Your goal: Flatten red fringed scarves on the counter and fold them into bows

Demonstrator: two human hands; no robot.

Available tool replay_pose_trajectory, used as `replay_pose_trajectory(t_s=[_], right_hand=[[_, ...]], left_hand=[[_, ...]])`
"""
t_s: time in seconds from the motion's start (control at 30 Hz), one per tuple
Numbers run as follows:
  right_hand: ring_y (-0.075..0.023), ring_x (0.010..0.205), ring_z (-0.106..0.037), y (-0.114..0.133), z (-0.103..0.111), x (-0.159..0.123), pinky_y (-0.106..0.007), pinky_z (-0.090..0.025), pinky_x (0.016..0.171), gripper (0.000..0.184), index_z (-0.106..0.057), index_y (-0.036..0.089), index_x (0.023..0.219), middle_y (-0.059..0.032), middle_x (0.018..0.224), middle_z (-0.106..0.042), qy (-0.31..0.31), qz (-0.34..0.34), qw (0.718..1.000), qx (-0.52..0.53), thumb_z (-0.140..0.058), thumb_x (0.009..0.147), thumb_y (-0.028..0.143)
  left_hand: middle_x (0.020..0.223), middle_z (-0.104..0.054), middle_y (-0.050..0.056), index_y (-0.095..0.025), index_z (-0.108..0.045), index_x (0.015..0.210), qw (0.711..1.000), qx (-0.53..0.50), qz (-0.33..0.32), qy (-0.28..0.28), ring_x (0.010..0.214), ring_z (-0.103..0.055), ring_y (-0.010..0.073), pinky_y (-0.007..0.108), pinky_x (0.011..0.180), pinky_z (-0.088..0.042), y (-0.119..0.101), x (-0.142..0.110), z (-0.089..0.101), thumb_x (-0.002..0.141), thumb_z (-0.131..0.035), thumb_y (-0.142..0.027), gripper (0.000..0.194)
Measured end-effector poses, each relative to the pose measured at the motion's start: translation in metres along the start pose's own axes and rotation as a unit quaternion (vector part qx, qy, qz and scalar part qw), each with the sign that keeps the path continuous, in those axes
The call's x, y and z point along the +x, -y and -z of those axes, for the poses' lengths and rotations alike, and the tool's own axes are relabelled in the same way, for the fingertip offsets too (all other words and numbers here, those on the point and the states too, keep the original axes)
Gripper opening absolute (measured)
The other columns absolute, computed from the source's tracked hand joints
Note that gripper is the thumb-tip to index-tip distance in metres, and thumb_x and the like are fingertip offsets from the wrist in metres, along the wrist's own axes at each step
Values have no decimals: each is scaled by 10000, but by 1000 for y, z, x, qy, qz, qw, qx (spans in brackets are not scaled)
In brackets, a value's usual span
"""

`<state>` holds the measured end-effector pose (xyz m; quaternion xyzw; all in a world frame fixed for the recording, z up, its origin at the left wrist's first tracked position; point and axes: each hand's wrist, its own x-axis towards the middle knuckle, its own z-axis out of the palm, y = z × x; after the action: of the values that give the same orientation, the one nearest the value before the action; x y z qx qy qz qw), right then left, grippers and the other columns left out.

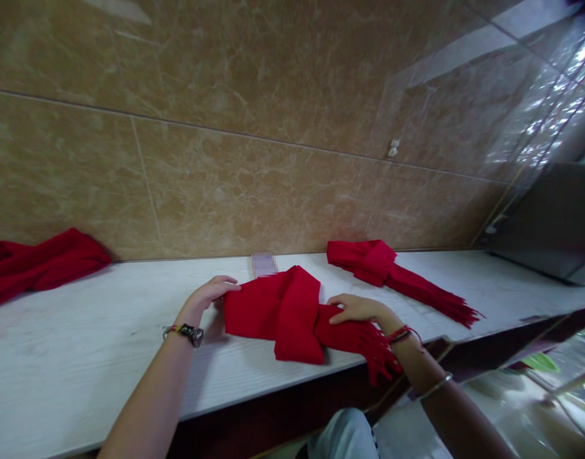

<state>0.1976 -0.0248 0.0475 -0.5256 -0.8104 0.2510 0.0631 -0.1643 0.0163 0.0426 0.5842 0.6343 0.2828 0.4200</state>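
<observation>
A folded red scarf (297, 312) lies in front of me on the white countertop, with one flap wrapped over its middle and a fringe at its right end. My left hand (209, 296) is closed on the scarf's left end; its lower fingers are partly hidden. On the narrower tail, just right of the wrapped flap, my right hand (357, 310) grips the cloth near its upper edge. The fringe (381, 357) hangs over the counter's front edge under my right wrist.
A second red scarf (381, 261), folded with a fringed tail, lies behind to the right. More red cloth (48, 264) is heaped at far left. A small flat pale item (264, 264) rests against the tiled wall (273, 178). A dark grey box-like object (550, 220) stands at far right.
</observation>
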Motion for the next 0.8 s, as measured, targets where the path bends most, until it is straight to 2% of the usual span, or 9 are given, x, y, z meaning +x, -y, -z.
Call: replay_pose_trajectory(t_s=[0.07,0.13,0.23,0.37,0.47,0.57,0.63,0.73,0.8], right_hand=[[-225,863,-595,-7,3,7,-302,-447,770,450,-623,167,1023,-76,992,-648,-4,-22,1000,-17,-629,659,431],[-229,904,-588,-11,3,24,-315,-437,799,489,-566,141,1114,-112,1042,-627,-65,-54,996,-20,-568,728,441],[-232,1004,-552,-9,1,63,-314,-402,864,555,-452,83,1229,-164,1132,-572,-167,-99,980,38,-516,789,414],[-230,971,-571,-1,-5,114,-299,-423,833,576,-466,78,1217,-157,1098,-594,-175,-96,974,105,-582,749,393],[-213,896,-597,3,-8,138,-298,-444,800,488,-561,134,1115,-104,1014,-641,-167,-65,974,136,-663,679,329],[-197,794,-619,1,-6,147,-307,-472,748,337,-636,151,963,-71,897,-677,-152,-22,972,179,-675,660,293],[-181,745,-628,-1,-3,148,-302,-488,714,257,-649,146,905,-69,854,-685,-139,12,967,211,-626,707,308],[-152,747,-633,-4,0,148,-276,-496,707,249,-635,143,933,-74,847,-684,-135,52,958,249,-517,794,312],[-149,734,-633,-4,-1,152,-271,-497,702,228,-640,136,902,-73,800,-684,-143,58,954,256,-505,799,288]], left_hand=[[697,-658,17,-143,-632,783,999,-21,-1,37,683,-586,182,233,542,-410,-1,0,-1,495,-648,-340,350],[633,-636,0,-150,-632,739,999,-35,3,34,630,-567,165,224,505,-383,-3,0,-2,486,-635,-311,300],[607,-610,-15,-155,-612,856,997,-76,-1,-29,608,-556,147,213,508,-375,-6,2,-3,507,-617,-268,367],[660,-609,-12,-161,-546,1017,983,-142,-35,-113,605,-552,127,209,531,-382,-4,0,0,606,-582,-347,453],[736,-638,-1,-197,-521,1071,989,-146,-3,-31,626,-568,139,230,547,-403,1,-7,6,647,-550,-491,518],[757,-659,10,-210,-514,1099,994,-100,28,26,678,-594,178,246,555,-414,3,-10,12,562,-656,-433,598],[774,-664,28,-191,-526,1089,996,-89,0,-25,721,-604,196,254,582,-426,2,-6,14,544,-682,-375,596],[859,-660,73,-158,-537,1076,977,-87,-66,-182,796,-607,214,276,655,-442,2,6,16,610,-634,-446,556],[935,-648,100,-152,-513,1118,960,-75,-62,-264,845,-602,227,289,687,-442,5,13,18,652,-590,-499,587]])
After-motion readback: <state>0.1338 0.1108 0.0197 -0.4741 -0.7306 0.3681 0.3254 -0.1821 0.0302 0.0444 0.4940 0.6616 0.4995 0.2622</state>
